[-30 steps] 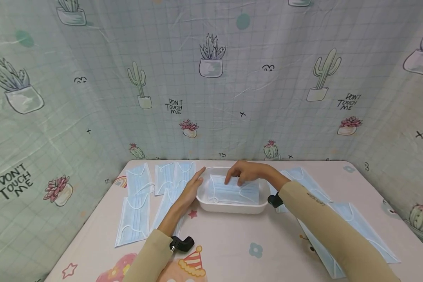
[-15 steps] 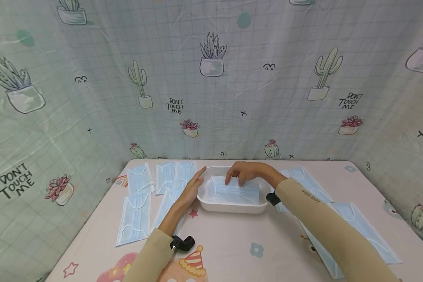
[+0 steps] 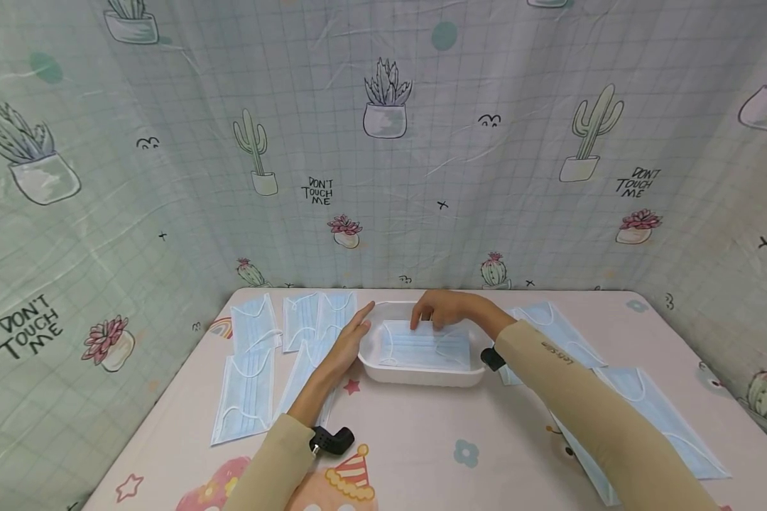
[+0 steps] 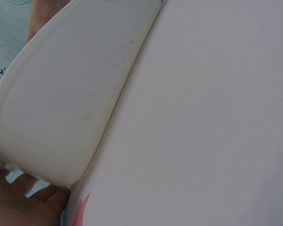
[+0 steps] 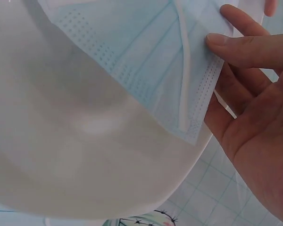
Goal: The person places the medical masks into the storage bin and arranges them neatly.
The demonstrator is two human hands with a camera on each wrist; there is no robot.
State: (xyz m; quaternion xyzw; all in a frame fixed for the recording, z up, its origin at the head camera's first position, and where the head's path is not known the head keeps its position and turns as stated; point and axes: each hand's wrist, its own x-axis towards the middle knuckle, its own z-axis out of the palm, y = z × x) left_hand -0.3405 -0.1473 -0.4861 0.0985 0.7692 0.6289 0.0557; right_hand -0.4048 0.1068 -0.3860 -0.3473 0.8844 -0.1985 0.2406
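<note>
A white plastic tub (image 3: 422, 377) stands on the table, with a light blue disposable face mask (image 3: 425, 348) inside it. My right hand (image 3: 444, 309) reaches into the tub from above. It pinches the mask near one end, thumb (image 5: 240, 49) on the face with the ear loop, other fingers behind. Against the tub's left end rests my left hand (image 3: 344, 348), its fingers fairly straight along the outer wall. The left wrist view shows fingers (image 4: 26, 183) touching the tub's end below the rim. Whether more masks lie under this one is hidden.
Several face masks lie flat left of the tub, one at the front left (image 3: 243, 397). More lie on the right, including a far one (image 3: 552, 330) and a nearer one (image 3: 658, 419), partly covered by my right forearm. A patterned curtain (image 3: 383, 177) surrounds the table.
The right hand has shifted very slightly at the mask's upper edge, and its wrist has moved a little left. The left hand stays against the tub.
</note>
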